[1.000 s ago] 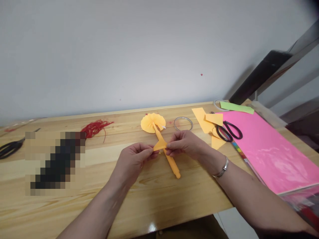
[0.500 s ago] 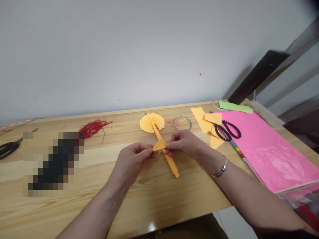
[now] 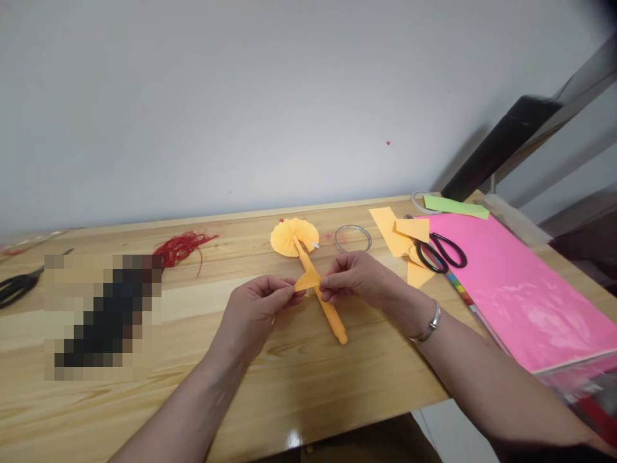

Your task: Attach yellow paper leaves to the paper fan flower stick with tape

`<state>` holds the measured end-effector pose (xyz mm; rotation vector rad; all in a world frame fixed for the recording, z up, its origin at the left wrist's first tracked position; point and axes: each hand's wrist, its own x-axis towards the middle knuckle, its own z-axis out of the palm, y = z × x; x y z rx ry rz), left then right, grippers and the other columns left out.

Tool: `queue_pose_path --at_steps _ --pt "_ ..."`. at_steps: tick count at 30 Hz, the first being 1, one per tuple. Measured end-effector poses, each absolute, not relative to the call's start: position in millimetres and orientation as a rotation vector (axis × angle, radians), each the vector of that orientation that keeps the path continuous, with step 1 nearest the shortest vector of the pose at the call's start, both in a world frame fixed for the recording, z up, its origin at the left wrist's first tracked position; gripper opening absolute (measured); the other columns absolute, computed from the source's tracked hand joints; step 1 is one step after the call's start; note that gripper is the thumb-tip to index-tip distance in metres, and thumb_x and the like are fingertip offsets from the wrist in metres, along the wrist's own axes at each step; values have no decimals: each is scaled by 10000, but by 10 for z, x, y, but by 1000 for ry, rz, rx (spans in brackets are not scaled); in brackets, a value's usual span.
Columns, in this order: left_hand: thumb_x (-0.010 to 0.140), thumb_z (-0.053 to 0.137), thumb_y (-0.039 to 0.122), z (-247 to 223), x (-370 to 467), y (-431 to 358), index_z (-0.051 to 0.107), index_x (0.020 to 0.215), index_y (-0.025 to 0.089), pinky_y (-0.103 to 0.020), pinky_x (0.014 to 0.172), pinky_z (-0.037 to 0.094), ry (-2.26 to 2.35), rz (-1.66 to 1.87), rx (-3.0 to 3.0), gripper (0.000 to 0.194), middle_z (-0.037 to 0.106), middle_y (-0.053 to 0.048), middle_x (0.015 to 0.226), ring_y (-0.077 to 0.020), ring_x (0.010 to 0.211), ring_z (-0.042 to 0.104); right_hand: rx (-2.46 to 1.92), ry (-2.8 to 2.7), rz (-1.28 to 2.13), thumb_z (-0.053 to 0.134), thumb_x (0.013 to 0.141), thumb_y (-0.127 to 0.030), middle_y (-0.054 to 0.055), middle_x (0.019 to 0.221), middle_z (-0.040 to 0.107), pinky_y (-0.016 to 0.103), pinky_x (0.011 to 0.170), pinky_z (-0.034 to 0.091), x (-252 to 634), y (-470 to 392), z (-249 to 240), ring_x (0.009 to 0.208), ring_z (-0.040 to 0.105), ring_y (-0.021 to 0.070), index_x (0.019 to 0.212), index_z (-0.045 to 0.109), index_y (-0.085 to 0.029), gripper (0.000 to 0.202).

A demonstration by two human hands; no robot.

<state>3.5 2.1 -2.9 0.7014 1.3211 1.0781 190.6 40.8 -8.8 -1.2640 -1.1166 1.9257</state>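
Note:
A small orange paper piece (image 3: 307,280) is stretched between my two hands, over a rolled orange paper stick (image 3: 330,314). My left hand (image 3: 263,302) pinches its left end between thumb and fingers. At its right end, my right hand (image 3: 354,278) pinches it near the stick. The stick lies slanted on the table, its lower end toward me. A pleated orange paper fan (image 3: 284,238), spread nearly round, is at the stick's upper end. Part of the stick is hidden behind the small piece.
Right of my hands are a silver ring (image 3: 369,240), orange paper scraps (image 3: 385,231), black-handled scissors (image 3: 450,251), a pink paper pack (image 3: 520,289) and a green strip (image 3: 456,206). Red threads (image 3: 180,249), a blurred-out dark object (image 3: 106,315) and other scissors (image 3: 17,289) lie left.

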Motion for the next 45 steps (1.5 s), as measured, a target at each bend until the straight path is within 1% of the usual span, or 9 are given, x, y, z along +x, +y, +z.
queue_pose_path --at_steps 4,10,17,24,31,36,39,42,45 --pt "490 790 164 -20 38 19 638 538 148 -242 635 511 1343 1084 698 160 701 -33 698 -142 613 648 -1239 -1086 1945 760 607 -171 50 603 700 238 608 576 1900 402 -76 568 668 131 579 580 -145 185" --pt "515 783 160 -44 25 21 645 554 144 -225 646 504 1328 1073 701 145 704 -37 715 -142 647 656 -1216 -1092 1917 752 613 -163 59 620 706 243 626 577 1894 396 -96 582 674 133 586 576 -138 180" --pt "517 782 163 -20 29 17 643 548 145 -227 636 499 1347 1072 709 143 704 -41 709 -141 636 649 -1204 -1110 1908 751 618 -175 57 630 709 253 639 582 1907 396 -130 606 682 145 594 580 -145 176" --pt "493 785 158 -37 26 18 648 549 133 -218 630 500 1341 1081 704 151 701 -41 717 -135 627 645 -1251 -1125 1870 734 630 -159 62 630 710 244 630 582 1891 392 -112 606 684 147 592 589 -141 150" --pt "505 785 175 -83 22 37 646 558 130 -222 645 502 1326 1091 694 155 702 -45 725 -135 637 648 -1293 -1136 1836 727 642 -154 64 623 706 250 616 583 1871 384 -101 588 680 145 613 564 -140 166" --pt "517 785 177 -81 20 31 646 571 131 -228 661 505 1323 1087 702 156 706 -43 735 -134 647 653 -1317 -1140 1802 705 669 -136 63 612 700 227 593 579 1860 379 -94 578 680 142 636 554 -138 154" --pt "510 782 160 -78 15 26 641 566 130 -222 656 501 1331 1089 701 154 705 -39 731 -130 644 651 -1322 -1113 1801 693 674 -101 45 582 684 219 571 578 1851 375 -74 558 676 138 688 555 -136 143" --pt "512 777 145 -85 9 29 634 562 129 -203 639 491 1325 1092 708 152 697 -26 707 -119 633 643 -1279 -1103 1814 684 673 -70 18 576 674 221 542 576 1851 374 -58 537 668 133 782 545 -149 194" --pt "534 765 126 -95 1 41 645 623 132 -187 616 481 1272 1073 704 149 681 -10 651 -101 601 625 -1232 -1147 1816 682 675 -72 2 589 668 218 523 569 1857 374 -52 529 660 127 852 535 -159 246"
